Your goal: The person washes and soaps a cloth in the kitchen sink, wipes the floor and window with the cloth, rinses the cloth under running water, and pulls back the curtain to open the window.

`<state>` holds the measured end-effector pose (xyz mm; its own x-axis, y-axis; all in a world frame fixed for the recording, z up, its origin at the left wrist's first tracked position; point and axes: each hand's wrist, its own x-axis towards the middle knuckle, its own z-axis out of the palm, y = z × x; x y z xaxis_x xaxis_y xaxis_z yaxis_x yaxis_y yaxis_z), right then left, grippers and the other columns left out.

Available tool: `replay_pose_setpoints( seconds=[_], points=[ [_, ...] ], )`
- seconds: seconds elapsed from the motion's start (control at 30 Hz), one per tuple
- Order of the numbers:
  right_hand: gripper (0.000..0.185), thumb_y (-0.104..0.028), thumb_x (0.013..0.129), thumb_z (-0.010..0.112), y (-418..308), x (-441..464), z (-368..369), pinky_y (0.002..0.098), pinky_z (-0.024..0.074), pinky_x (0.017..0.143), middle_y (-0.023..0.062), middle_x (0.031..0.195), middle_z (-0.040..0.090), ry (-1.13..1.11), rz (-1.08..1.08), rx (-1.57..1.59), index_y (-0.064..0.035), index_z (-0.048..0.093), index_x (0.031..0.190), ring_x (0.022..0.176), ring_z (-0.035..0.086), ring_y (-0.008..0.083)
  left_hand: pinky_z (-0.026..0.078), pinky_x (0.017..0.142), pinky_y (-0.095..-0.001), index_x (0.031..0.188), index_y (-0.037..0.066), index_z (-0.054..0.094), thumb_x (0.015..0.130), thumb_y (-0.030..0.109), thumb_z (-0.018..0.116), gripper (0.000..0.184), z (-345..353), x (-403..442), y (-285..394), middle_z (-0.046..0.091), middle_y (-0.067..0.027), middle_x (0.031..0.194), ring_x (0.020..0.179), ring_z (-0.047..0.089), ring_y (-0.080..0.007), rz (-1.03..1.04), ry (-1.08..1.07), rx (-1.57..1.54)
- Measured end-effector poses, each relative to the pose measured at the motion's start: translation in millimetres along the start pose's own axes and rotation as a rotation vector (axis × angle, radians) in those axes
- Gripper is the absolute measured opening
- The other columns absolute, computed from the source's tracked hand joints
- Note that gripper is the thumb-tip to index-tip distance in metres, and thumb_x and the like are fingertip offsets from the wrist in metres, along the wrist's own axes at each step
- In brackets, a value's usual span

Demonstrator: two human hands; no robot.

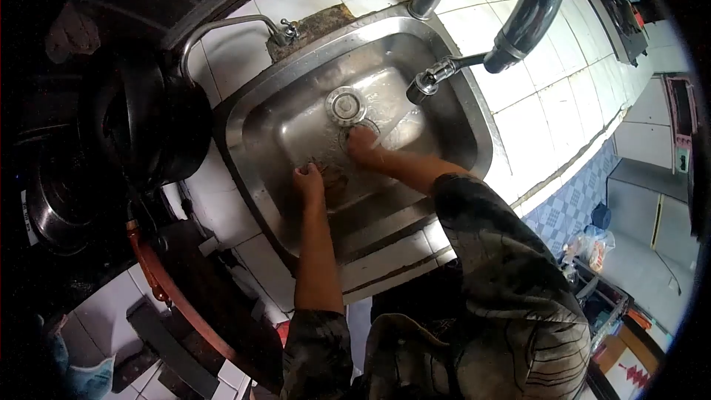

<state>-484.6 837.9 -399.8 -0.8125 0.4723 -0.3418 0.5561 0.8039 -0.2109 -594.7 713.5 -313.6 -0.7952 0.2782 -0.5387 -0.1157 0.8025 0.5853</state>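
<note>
Both hands are inside a steel sink (pixel 296 133). Near the round drain (pixel 346 106), my right hand (pixel 363 147) has its fingers curled down at a ring-like strainer piece (pixel 370 127); its fingertips are blurred and partly hidden. To the lower left, my left hand (pixel 307 178) is closed with its thumb and fingers pressed together, beside a brownish item (pixel 335 181) lying on the sink floor. What the left fingers hold is too small to name. A stream of water falls from the faucet head (pixel 422 89) beside my right hand.
A large chrome faucet (pixel 526 22) hangs over the sink's right edge. A thin curved tap (pixel 222 26) stands at the back left. Left of the sink is a black pan (pixel 159 126). White tiles (pixel 548 118) surround the sink, with plastic bags (pixel 592 248) farther right.
</note>
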Motion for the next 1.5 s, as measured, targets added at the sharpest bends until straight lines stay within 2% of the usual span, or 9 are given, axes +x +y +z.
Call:
replay_pose_setpoints(
  seconds=[0.07,0.13,0.33,0.43,0.53,0.67,0.77,0.97,1.5],
  points=[
    [0.02,-0.013,0.071,0.051,-14,3,5,0.0386,0.0415,0.07,0.0156,0.081,0.054,-0.156,0.125,0.009,-0.008,0.057,0.088,0.081,0.052,0.0305,0.04,0.08,-0.0437,0.112,-0.004,0.042,0.077,0.034,0.057,0.054,4,6,-12,0.045,-0.0195,0.111,0.099,0.048,-0.031,0.008,0.022,-0.015],
    [0.021,-0.014,0.071,0.051,-28,-1,9,0.0356,0.0408,0.066,0.0103,0.077,0.054,0.888,0.406,1.077,-0.0095,0.054,0.091,0.081,0.052,0.0253,0.04,0.079,-0.0432,0.114,-0.004,0.039,0.078,0.033,0.056,0.054,-1,11,-12,0.045,-0.0192,0.111,0.097,0.049,-0.0307,0.012,-0.118,0.081],
    [0.02,-0.017,0.07,0.053,7,38,128,0.0349,0.0395,0.067,0.0077,0.081,0.055,0.202,0.583,0.59,-0.012,0.057,0.089,0.084,0.051,0.022,0.042,0.079,-0.0436,0.117,-0.002,0.037,0.079,0.035,0.055,0.056,-2,5,-11,0.045,-0.0193,0.111,0.097,0.05,-0.0305,-0.046,-0.08,0.096],
    [0.016,-0.019,0.07,0.052,-18,-32,-26,0.0362,0.038,0.07,0.0072,0.084,0.056,-0.13,0.068,-0.154,-0.0129,0.063,0.08,0.087,0.05,0.0197,0.043,0.073,-0.0372,0.091,-0.006,0.053,0.076,0.023,0.055,0.032,-1,-21,12,0.059,-0.0214,0.088,0.084,0.057,-0.0342,0.02,0.134,0.088],
    [0.018,-0.021,0.071,0.05,1,11,126,0.0372,0.036,0.074,0.0084,0.09,0.057,0.368,0.28,-0.07,-0.0133,0.066,0.073,0.091,0.05,0.0178,0.043,0.074,-0.0372,0.094,-0.004,0.052,0.077,0.022,0.054,0.032,-9,-28,23,0.058,-0.0207,0.091,0.086,0.056,-0.0336,0.025,0.092,0.105],
    [0.019,-0.02,0.07,0.05,-1,4,33,0.0368,0.0352,0.078,0.0111,0.087,0.057,-0.132,-0.062,-0.172,-0.0118,0.067,0.074,0.092,0.049,0.0221,0.042,0.076,-0.0382,0.095,-0.003,0.051,0.077,0.022,0.054,0.031,-9,-27,20,0.056,-0.0197,0.093,0.087,0.055,-0.0336,-0.011,0.09,-0.089],
    [0.019,-0.019,0.071,0.05,-8,10,36,0.0375,0.0404,0.075,0.0102,0.081,0.059,0.44,0.413,0.094,-0.01,0.067,0.075,0.088,0.054,0.024,0.041,0.081,-0.0453,0.12,0.0,0.035,0.082,0.031,0.052,0.052,-8,-16,10,0.041,-0.0211,0.118,0.103,0.046,-0.0331,-0.081,-0.074,0.064],
    [0.019,-0.017,0.076,0.05,-6,4,-20,0.0369,0.0475,0.067,0.0116,0.084,0.062,-0.206,0.16,0.051,-0.0072,0.066,0.081,0.081,0.06,0.025,0.043,0.074,-0.041,0.09,0.0,0.054,0.078,0.023,0.053,0.026,4,-9,0,0.058,-0.0192,0.091,0.086,0.055,-0.0339,0.067,0.098,0.201],
    [0.018,-0.016,0.074,0.051,0,17,2,0.0359,0.0464,0.07,0.0089,0.088,0.062,-0.173,0.097,-0.088,-0.0073,0.065,0.082,0.083,0.06,0.0216,0.041,0.08,-0.0413,0.095,0.005,0.054,0.079,0.027,0.048,0.028,9,-26,15,0.056,-0.0158,0.097,0.096,0.051,-0.0319,-0.063,0.024,0.333]
  ],
)
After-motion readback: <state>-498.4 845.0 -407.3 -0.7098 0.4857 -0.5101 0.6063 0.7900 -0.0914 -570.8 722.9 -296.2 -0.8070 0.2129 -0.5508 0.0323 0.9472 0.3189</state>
